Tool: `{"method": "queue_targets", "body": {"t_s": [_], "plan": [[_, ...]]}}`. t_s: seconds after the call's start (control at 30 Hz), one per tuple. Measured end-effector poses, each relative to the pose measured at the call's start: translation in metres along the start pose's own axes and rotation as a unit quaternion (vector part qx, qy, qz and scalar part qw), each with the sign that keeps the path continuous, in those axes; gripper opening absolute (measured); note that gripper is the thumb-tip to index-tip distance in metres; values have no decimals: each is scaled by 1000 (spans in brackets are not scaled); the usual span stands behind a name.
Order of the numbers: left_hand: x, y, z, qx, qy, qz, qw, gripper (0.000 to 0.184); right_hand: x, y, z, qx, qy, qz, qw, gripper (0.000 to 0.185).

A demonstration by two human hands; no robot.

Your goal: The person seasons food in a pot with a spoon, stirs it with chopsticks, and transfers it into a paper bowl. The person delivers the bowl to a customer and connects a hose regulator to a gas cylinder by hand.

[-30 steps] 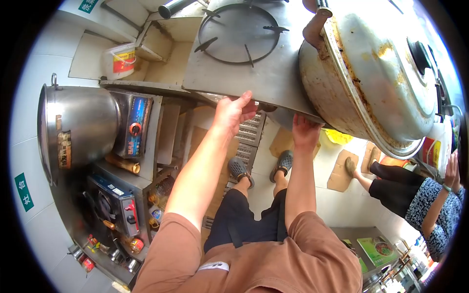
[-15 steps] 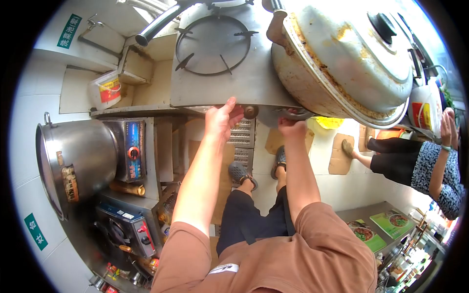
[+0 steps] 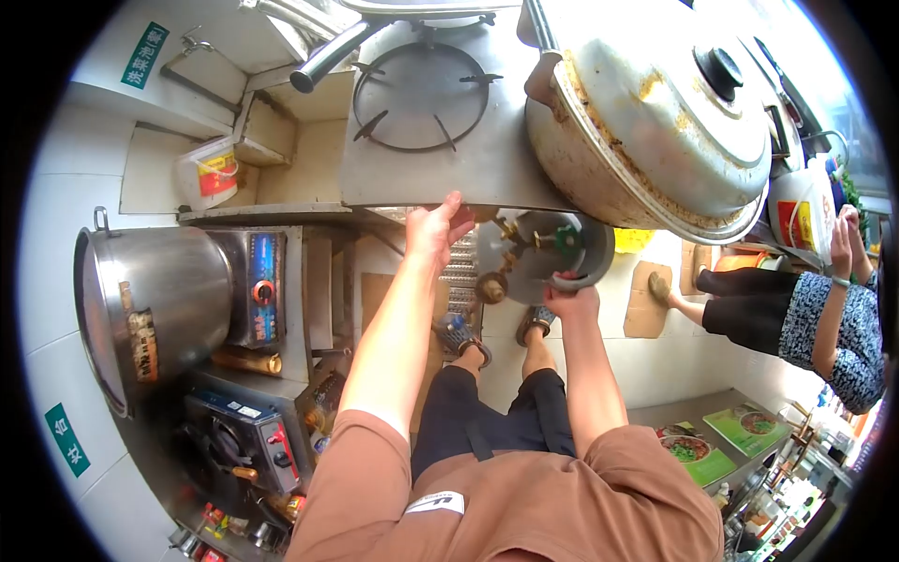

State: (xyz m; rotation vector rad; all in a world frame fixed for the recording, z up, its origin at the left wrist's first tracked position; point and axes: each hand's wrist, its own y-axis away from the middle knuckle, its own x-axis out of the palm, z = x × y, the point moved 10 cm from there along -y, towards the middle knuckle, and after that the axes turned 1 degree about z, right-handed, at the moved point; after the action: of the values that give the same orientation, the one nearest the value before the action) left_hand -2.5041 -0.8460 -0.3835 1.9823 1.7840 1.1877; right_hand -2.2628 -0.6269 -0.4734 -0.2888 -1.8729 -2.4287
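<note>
A grey gas cylinder (image 3: 534, 276) stands tilted below the stove's front edge. Its green valve knob (image 3: 567, 240) and brass fittings (image 3: 507, 255) show inside the collar. My right hand (image 3: 571, 298) is closed around the near rim of that collar. My left hand (image 3: 436, 234) is at the front edge of the steel stove top (image 3: 506, 178), thumb up and fingers apart, left of the cylinder. Whether its fingers press on the edge is hard to see.
A large lidded pot (image 3: 646, 122) overhangs the stove's right side, and a pan handle (image 3: 337, 51) juts out at left. A tall stockpot (image 3: 169, 304) and a portable gas stove (image 3: 245, 440) line the left. Another person (image 3: 824, 318) stands at right.
The gas cylinder has come out from under the stove toward me, drawn by my right hand, and its valve now shows. My left hand has stayed by the stove edge.
</note>
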Motion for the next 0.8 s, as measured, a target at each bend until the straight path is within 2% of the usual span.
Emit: {"method": "queue_targets", "body": {"t_s": [0.27,0.47,0.6,0.63,0.67,0.7,0.73,0.77,0.8], "plan": [[-2,0,2,-20,-13,-13,1000,29,-113,23,-13,42,-6,-81,996,18],[-5,-2,3,-5,-26,-21,999,28,-145,27,2,29,22,-45,998,23],[-8,1,5,-12,-47,-64,997,30,-154,40,1,72,39,5,997,32],[-9,1,6,-15,-66,-79,995,31,-163,41,25,-19,162,-20,986,34],[-12,3,6,-15,-84,-95,992,32,-164,45,49,-108,282,-41,952,35],[-13,8,7,-13,-82,-101,991,32,-161,55,75,-202,394,-77,893,30],[-12,14,7,-3,-93,-107,990,38,-154,69,78,-198,399,-72,892,30],[-10,18,4,10,-102,-113,988,43,-111,102,101,-369,531,-4,763,29],[-11,25,6,15,-100,-124,987,43,-67,141,102,-517,624,69,583,31]]}}
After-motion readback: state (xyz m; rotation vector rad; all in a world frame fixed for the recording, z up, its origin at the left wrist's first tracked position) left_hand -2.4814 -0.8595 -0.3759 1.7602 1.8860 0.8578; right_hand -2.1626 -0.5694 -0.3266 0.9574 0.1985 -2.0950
